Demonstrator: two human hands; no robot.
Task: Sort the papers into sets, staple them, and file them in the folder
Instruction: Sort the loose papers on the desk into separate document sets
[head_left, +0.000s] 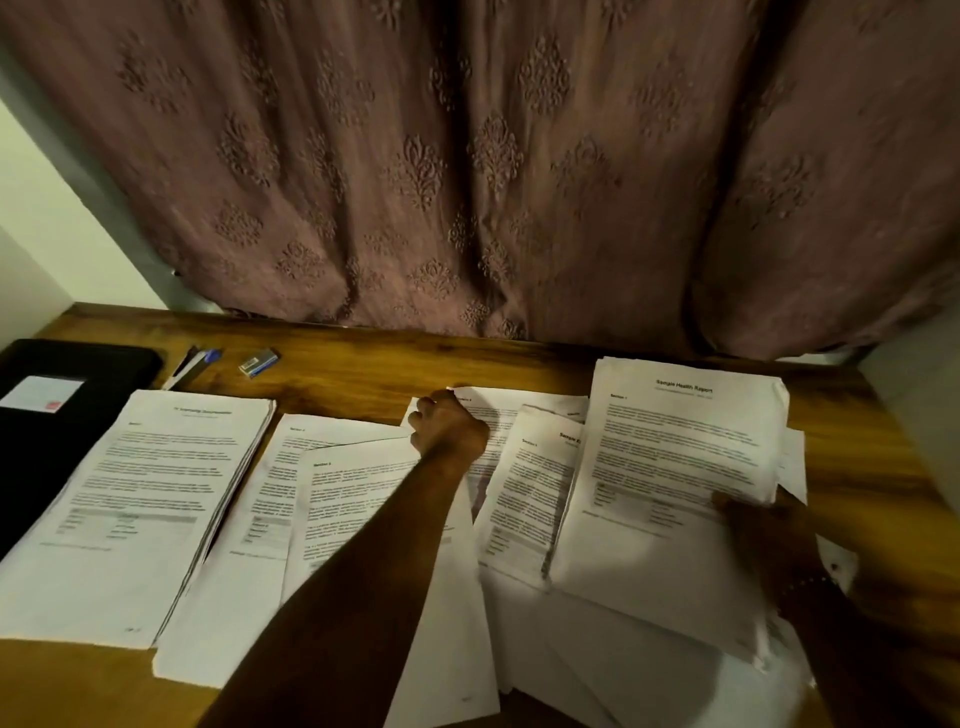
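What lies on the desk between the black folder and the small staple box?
In the head view, a black and blue stapler lies on the bare wood between the black folder and the staple box, nearer the folder.

Your left hand (448, 423) and forearm bare to the frame edge, your right hand (753, 512) in shadow, thin beaded band (808, 584) at its wrist, blurred

Left arm stretched forward, left hand (448, 423) curled, knuckles up — right hand (758, 519) low, thumb pinching paper stack (675, 467)
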